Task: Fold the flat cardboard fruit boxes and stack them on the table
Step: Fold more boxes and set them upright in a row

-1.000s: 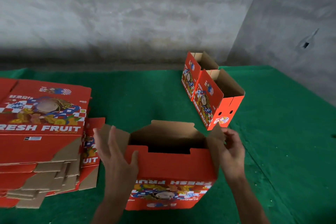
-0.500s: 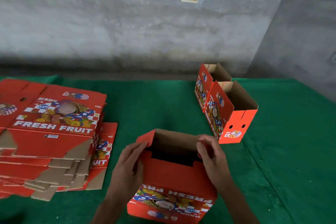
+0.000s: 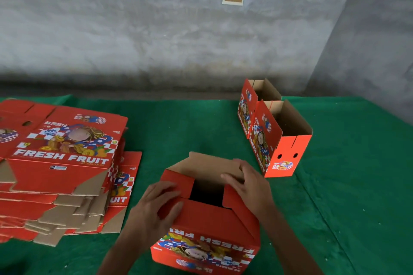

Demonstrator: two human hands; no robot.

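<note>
Both hands, left hand (image 3: 156, 205) and right hand (image 3: 248, 183), fingers flat, press flaps on one box (image 3: 207, 225); two folded boxes (image 3: 277, 138) stand beyond the right hand, one flat stack (image 3: 55, 163) left.

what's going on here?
A person is folding a red box on the green table. The left hand presses the left flap, the right hand presses the right one; the middle is not yet closed. A pile of flat boxes lies left; two folded boxes stand right.

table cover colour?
Green, a felt-like cloth over the whole table; the head view, the only one, shows it.
</note>
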